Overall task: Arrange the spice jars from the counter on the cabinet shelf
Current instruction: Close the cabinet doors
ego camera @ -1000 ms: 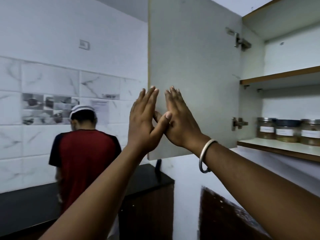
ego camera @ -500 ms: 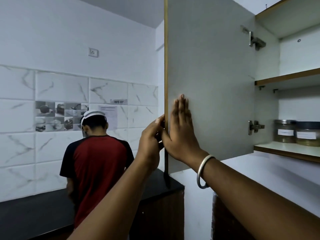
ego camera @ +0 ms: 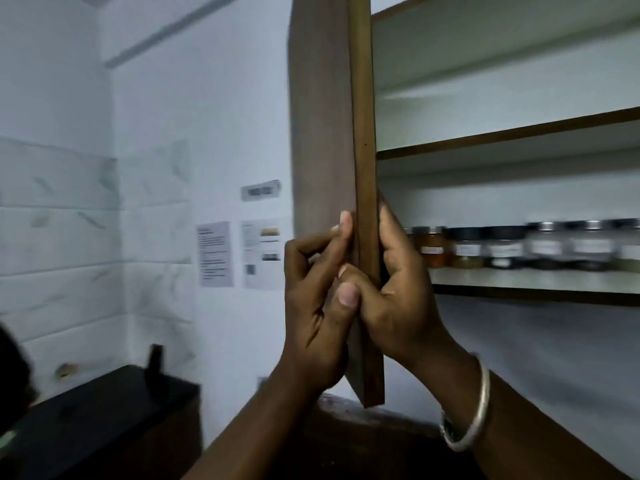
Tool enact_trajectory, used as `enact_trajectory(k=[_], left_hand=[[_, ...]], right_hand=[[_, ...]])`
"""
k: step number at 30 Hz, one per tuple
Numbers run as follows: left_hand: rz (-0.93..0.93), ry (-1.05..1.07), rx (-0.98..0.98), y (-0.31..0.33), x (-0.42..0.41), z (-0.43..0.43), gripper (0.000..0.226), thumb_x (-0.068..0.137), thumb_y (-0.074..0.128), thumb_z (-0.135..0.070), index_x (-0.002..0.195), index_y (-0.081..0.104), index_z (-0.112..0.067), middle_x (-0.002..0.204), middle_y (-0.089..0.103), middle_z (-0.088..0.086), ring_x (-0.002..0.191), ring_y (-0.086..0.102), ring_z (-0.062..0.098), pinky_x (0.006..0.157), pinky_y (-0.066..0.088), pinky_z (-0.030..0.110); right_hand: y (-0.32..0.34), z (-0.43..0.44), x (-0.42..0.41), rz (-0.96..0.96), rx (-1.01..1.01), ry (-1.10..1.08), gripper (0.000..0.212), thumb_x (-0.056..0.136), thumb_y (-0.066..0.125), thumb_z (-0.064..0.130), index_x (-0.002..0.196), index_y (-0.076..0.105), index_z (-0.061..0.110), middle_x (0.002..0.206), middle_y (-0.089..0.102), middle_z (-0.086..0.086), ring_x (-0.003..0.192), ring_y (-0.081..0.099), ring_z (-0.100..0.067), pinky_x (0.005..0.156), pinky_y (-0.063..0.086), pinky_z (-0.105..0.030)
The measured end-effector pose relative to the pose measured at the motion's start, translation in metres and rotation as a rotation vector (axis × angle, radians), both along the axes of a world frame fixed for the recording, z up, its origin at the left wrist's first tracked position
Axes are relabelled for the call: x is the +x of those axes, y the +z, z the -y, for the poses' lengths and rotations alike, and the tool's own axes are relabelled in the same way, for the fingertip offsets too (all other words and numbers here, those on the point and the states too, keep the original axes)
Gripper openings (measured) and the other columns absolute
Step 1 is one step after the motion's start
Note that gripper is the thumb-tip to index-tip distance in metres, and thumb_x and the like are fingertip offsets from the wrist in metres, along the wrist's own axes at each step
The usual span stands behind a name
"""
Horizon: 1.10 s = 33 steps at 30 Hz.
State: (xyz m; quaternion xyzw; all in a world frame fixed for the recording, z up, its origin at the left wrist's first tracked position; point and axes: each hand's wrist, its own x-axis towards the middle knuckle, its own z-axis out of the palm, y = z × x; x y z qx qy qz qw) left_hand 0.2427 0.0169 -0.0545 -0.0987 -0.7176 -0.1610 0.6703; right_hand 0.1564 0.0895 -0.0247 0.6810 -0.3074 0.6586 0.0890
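Seen nearly edge-on: brown wood-grain cabinet door point(ego camera: 325, 133), swung wide, its narrow edge facing the camera. Clamped between both hands. Left hand point(ego camera: 311, 306) curled on the door's outer face, fingertips point(ego camera: 344, 221) hooked at the edge, thumb pressed against the right thumb. Right hand point(ego camera: 398, 299) wrapped on the inner side, palm and fingers flat against the panel, a silver metal bangle point(ego camera: 474, 410) on that wrist.

Off to the right of the right hand, and well apart from it: a row of clear glass spice jars with dark and silver lids and white labels point(ego camera: 502, 247), standing upright side by side on the lower white cabinet shelf with a brown front edge point(ego camera: 519, 282). Nearest jar, amber-coloured, partly hidden behind the right hand's knuckles. Jars on the far right blurred; labels unreadable. Upper shelf point(ego camera: 502, 136) above them.

Left of the door: white marble-patterned wall tiles point(ego camera: 69, 237), two printed paper sheets point(ego camera: 239, 254) stuck to the wall, a black countertop point(ego camera: 97, 403) below.

Against half a second ago: door then showing its pale inner face, now turned almost to its edge. Left hand then only reaching the edge, right palm flat and spread; now both closed around the panel. Person in the red shirt gone from the middle; more jars in sight.
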Motion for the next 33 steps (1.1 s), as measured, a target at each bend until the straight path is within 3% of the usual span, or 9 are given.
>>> enact_trajectory(k=[3, 7, 9, 11, 13, 15, 19, 27, 33], left_hand=[[0.057, 0.043, -0.144, 0.005, -0.064, -0.004, 0.071, 0.106, 0.035, -0.056, 0.154, 0.042, -0.004, 0.142, 0.039, 0.019, 0.138, 0.042, 0.033, 0.113, 0.040, 0.049], [0.123, 0.235, -0.337, 0.014, -0.146, 0.000, 0.073, 0.105, 0.029, -0.057, 0.156, 0.040, -0.007, 0.165, 0.024, 0.024, 0.156, 0.019, 0.042, 0.121, 0.023, 0.063], [0.167, 0.350, -0.399, 0.015, -0.176, 0.005, 0.074, 0.106, 0.020, -0.058, 0.159, 0.034, -0.009, 0.171, 0.018, 0.020, 0.160, 0.010, 0.037, 0.123, 0.017, 0.063], [0.199, 0.424, -0.432, 0.016, -0.204, 0.009, 0.074, 0.106, 0.013, -0.057, 0.161, 0.029, -0.009, 0.172, 0.015, 0.016, 0.160, 0.008, 0.036, 0.123, 0.016, 0.064], [0.218, 0.481, -0.438, 0.015, -0.228, 0.014, 0.073, 0.106, 0.013, -0.054, 0.162, 0.028, -0.010, 0.172, 0.016, 0.015, 0.160, 0.009, 0.037, 0.123, 0.016, 0.064], [0.231, 0.524, -0.434, 0.016, -0.247, 0.020, 0.071, 0.106, 0.014, -0.051, 0.162, 0.028, -0.009, 0.172, 0.017, 0.014, 0.160, 0.011, 0.038, 0.124, 0.017, 0.064], [0.246, 0.571, -0.452, 0.014, -0.282, 0.039, 0.067, 0.107, 0.017, -0.047, 0.161, 0.029, -0.008, 0.171, 0.020, 0.016, 0.159, 0.015, 0.039, 0.122, 0.020, 0.065], [0.235, 0.639, -0.477, 0.010, -0.325, 0.068, 0.066, 0.108, 0.019, -0.045, 0.162, 0.026, -0.007, 0.171, 0.019, 0.017, 0.159, 0.014, 0.039, 0.124, 0.018, 0.062], [0.145, 0.684, -0.507, 0.009, -0.342, 0.079, 0.067, 0.108, 0.020, -0.046, 0.163, 0.023, -0.007, 0.172, 0.017, 0.017, 0.159, 0.013, 0.039, 0.126, 0.013, 0.060]], right_hand=[[-0.002, -0.031, -0.058, 0.015, -0.066, -0.229, 0.042, 0.093, 0.061, 0.018, 0.134, 0.057, 0.014, 0.118, 0.071, 0.001, 0.110, 0.071, -0.015, 0.091, 0.060, -0.039], [-0.008, -0.055, -0.134, 0.016, -0.022, -0.586, 0.030, 0.094, 0.061, 0.031, 0.123, 0.060, 0.026, 0.105, 0.069, 0.017, 0.099, 0.068, 0.000, 0.080, 0.057, -0.019], [-0.009, -0.056, -0.168, -0.028, 0.043, -0.767, 0.026, 0.095, 0.059, 0.032, 0.117, 0.061, 0.020, 0.103, 0.069, 0.009, 0.097, 0.066, -0.007, 0.081, 0.057, -0.030], [-0.005, -0.055, -0.200, -0.129, 0.094, -0.969, 0.025, 0.095, 0.056, 0.031, 0.112, 0.062, 0.013, 0.108, 0.066, -0.002, 0.102, 0.061, -0.020, 0.093, 0.051, -0.046], [0.001, -0.048, -0.227, -0.214, 0.174, -1.136, 0.031, 0.099, 0.053, 0.032, 0.119, 0.060, 0.009, 0.124, 0.063, -0.009, 0.125, 0.054, -0.027, 0.113, 0.035, -0.053], [0.005, -0.041, -0.245, -0.252, 0.286, -1.232, 0.042, 0.104, 0.046, 0.035, 0.134, 0.053, 0.007, 0.150, 0.049, -0.013, 0.150, 0.030, -0.030, 0.123, 0.016, -0.056], [0.006, -0.023, -0.275, -0.309, 0.414, -1.309, 0.049, 0.107, 0.034, 0.034, 0.147, 0.038, 0.005, 0.164, 0.029, -0.013, 0.158, 0.004, -0.026, 0.124, 0.002, -0.058], [0.008, -0.001, -0.305, -0.273, 0.541, -1.273, 0.053, 0.109, 0.028, 0.034, 0.156, 0.023, 0.010, 0.169, 0.017, -0.008, 0.158, -0.007, -0.022, 0.123, -0.009, -0.059], [0.005, 0.008, -0.321, -0.266, 0.515, -1.243, 0.056, 0.109, 0.029, 0.034, 0.160, 0.015, 0.016, 0.171, 0.009, 0.001, 0.157, -0.010, -0.017, 0.122, -0.013, -0.059]])
